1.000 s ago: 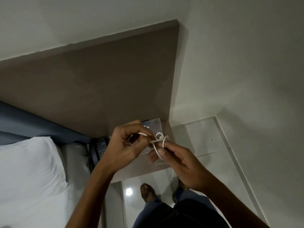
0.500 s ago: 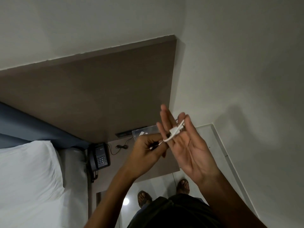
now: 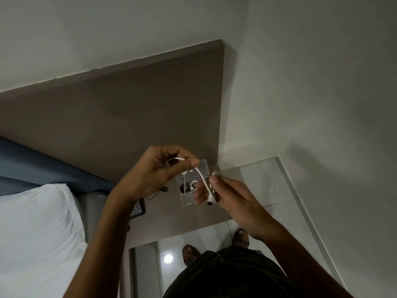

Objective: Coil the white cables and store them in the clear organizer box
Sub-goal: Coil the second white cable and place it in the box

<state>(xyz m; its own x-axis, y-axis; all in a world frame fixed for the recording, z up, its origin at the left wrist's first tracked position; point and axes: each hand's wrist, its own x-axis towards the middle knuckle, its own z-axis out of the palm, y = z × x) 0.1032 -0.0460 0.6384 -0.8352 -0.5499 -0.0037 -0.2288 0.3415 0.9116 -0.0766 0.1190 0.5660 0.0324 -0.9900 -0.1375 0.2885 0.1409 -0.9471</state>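
Cable, white, short point(image 3: 202, 176): held in the air between both hands, above and in front of the clear organizer box point(image 3: 193, 182). One end runs into the left hand point(image 3: 159, 171); the strand then slopes down and to the right into the right hand point(image 3: 232, 196), so its long axis lies on a diagonal from upper left to lower right.

Left hand: fingers curled nearly shut, thumb and forefinger pinching the cable near a small loop visible inside the fist.

Right hand: fingers point(image 3: 212, 180) partly curled, gathering the lower turns against the palm; a dark-tipped connector point(image 3: 210, 202) hangs below them. How many turns are wound cannot be told.

Organizer box: on the brown bedside surface point(image 3: 171, 214), directly behind the right hand's fingertips; compartments appear to hold white cable already, contents blurred.

Other items: black telephone point(image 3: 137, 208), partly hidden by the left forearm; white bedding point(image 3: 38, 222) at lower left.

Judgement: coiling in progress. The right hand is nearer the box, and the bundle sits just above it, so lowering it into a compartment would suit that hand best.
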